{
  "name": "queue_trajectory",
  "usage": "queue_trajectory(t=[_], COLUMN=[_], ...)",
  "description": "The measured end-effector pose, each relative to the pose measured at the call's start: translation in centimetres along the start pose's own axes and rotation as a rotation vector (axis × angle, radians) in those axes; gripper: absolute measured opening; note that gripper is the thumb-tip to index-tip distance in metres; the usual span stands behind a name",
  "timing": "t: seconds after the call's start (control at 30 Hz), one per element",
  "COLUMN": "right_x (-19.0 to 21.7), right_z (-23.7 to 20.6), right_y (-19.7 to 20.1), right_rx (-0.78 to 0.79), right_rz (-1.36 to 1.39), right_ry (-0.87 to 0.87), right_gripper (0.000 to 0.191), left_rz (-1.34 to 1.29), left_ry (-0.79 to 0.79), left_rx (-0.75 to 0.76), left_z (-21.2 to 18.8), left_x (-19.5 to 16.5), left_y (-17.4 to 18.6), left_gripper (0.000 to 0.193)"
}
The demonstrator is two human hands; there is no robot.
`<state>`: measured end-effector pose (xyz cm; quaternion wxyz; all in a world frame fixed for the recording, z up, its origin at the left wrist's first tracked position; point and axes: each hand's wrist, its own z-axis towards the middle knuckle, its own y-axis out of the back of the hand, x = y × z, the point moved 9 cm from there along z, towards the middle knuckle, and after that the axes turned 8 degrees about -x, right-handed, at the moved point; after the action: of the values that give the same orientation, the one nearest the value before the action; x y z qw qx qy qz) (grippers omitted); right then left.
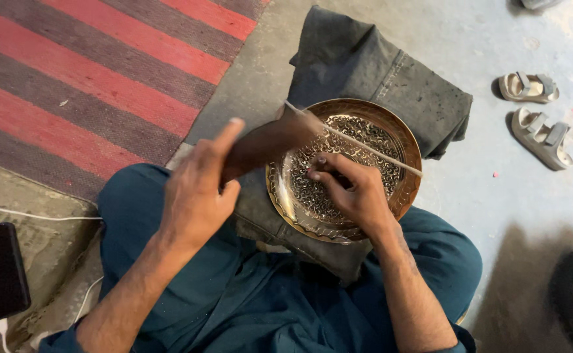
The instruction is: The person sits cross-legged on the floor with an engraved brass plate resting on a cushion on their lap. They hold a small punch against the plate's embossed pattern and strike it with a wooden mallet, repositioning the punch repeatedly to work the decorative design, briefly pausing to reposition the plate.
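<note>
Nearest the camera sit the person's crossed legs in teal trousers (247, 307), with both forearms reaching forward over them. The left hand (195, 189) is raised above the lap, its grip closed around a dark tool handle (260, 144), blurred as if in mid-swing; its head cannot be made out. The right hand (355, 186) rests on the brass plate (398, 131), fingers pinched shut on what looks like a small dark punch (319, 161) set against the patterned centre. That tool is too small to tell more.

The plate lies on a folded dark grey cloth (378, 65) over the person's knee and the floor, tilted slightly toward the person. It looks like thin, stiff metal: light, hard, smooth at the rim and likely to skid without the cloth beneath. The plain raised rim would be the safest place to take hold, since the dense chased centre could mark or dent. Being round, it has no long axis; its face points up.

A thin pale rod (358, 142) crosses the plate, running from upper left to lower right.

Farther off lie a red-and-grey striped rug (90, 72) and a pair of grey sandals (535, 111) on the concrete floor (496, 196).
</note>
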<state>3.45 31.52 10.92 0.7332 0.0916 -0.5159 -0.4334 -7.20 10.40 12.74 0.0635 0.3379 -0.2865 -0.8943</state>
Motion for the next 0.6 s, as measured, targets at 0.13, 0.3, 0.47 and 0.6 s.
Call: queue_trajectory(t=[0.13,0.3,0.47,0.6], right_x=[-0.5,-0.1,-0.2,-0.2], right_z=[0.0,0.2,0.1,0.1], right_y=[-0.3,-0.2,-0.1,-0.1], right_rx=[0.042,0.028,0.029,0.027], right_rz=[-0.010,-0.015,0.021,-0.014], right_ry=[-0.044,0.023,-0.015,-0.010], right_gripper=[0.019,0.022,0.021,0.019], left_rz=[0.321,0.031,0.102,0.423], left_ry=[-0.191,-0.072,-0.083,-0.184], left_rx=[0.042,0.041,-0.017,0.083], left_z=[-0.1,0.1,0.2,-0.1], left_x=[-1.1,-0.5,-0.7,-0.9], left_y=[-0.7,-0.4,0.0,-1.0], left_gripper=[0.086,0.088,0.081,0.075])
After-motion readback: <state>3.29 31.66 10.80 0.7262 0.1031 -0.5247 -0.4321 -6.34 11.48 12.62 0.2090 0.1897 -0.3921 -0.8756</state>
